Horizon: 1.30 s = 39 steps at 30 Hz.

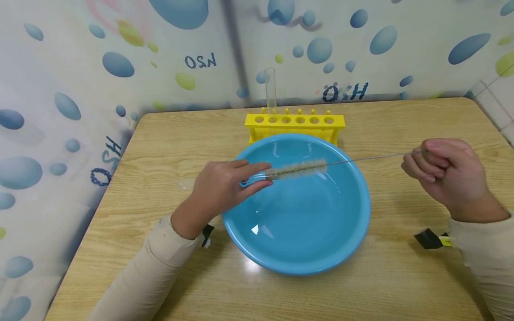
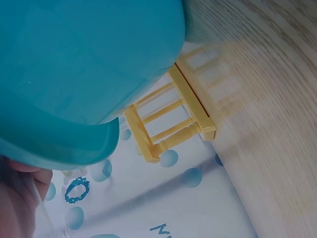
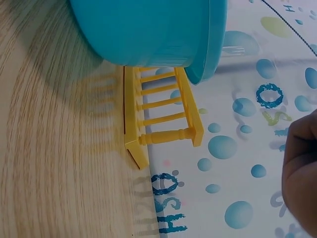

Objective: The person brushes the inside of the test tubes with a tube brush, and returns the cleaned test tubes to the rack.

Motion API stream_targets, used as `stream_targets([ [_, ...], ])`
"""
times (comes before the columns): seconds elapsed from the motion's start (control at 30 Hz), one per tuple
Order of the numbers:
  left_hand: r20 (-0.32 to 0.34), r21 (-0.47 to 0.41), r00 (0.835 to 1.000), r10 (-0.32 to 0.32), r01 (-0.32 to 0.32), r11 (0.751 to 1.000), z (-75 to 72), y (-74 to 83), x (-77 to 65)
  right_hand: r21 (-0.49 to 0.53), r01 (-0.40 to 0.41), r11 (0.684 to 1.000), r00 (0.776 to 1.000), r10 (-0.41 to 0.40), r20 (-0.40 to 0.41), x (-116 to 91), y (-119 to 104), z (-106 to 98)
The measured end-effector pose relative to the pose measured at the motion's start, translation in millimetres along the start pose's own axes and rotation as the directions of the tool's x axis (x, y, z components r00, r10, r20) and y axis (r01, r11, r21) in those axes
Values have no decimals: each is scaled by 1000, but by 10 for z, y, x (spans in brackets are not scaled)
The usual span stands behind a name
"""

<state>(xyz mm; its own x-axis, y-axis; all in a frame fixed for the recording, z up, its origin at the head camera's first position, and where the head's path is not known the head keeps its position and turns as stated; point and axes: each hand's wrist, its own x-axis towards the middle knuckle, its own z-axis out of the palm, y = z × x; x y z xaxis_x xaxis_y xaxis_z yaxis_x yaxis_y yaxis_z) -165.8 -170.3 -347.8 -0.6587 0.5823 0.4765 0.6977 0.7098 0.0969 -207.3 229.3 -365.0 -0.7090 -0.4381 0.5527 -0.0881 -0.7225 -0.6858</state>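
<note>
My left hand (image 1: 221, 185) holds a clear test tube (image 1: 185, 183) over the left side of a blue basin (image 1: 297, 240); the tube's rounded end pokes out behind the hand. At the tube's mouth, between thumb and fingers, sits the bristle head of a test tube brush (image 1: 301, 168), most of it outside the glass. The brush's thin twisted wire (image 1: 373, 157) runs right across the basin rim to my right hand (image 1: 453, 174), whose curled fingers grip its end. In the right wrist view, part of the right hand (image 3: 302, 173) shows at the edge.
Behind the basin stands a yellow test tube rack (image 1: 295, 120) with one upright test tube (image 1: 271, 89) in it. The wooden table (image 1: 160, 142) meets a wall covering (image 1: 152, 67) printed with blue and green drops.
</note>
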Motion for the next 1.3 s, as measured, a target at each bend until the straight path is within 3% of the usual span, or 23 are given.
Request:
stream_targets([
  [0.87, -21, 47, 1000, -17, 18, 999, -14, -44, -11, 40, -13, 999, 1000, 13, -11, -11, -54, -48],
  [1.3, -29, 42, 999, -31, 33, 999, -32, -85, -15, 79, -63, 995, 997, 66, -31, -26, -85, -122],
])
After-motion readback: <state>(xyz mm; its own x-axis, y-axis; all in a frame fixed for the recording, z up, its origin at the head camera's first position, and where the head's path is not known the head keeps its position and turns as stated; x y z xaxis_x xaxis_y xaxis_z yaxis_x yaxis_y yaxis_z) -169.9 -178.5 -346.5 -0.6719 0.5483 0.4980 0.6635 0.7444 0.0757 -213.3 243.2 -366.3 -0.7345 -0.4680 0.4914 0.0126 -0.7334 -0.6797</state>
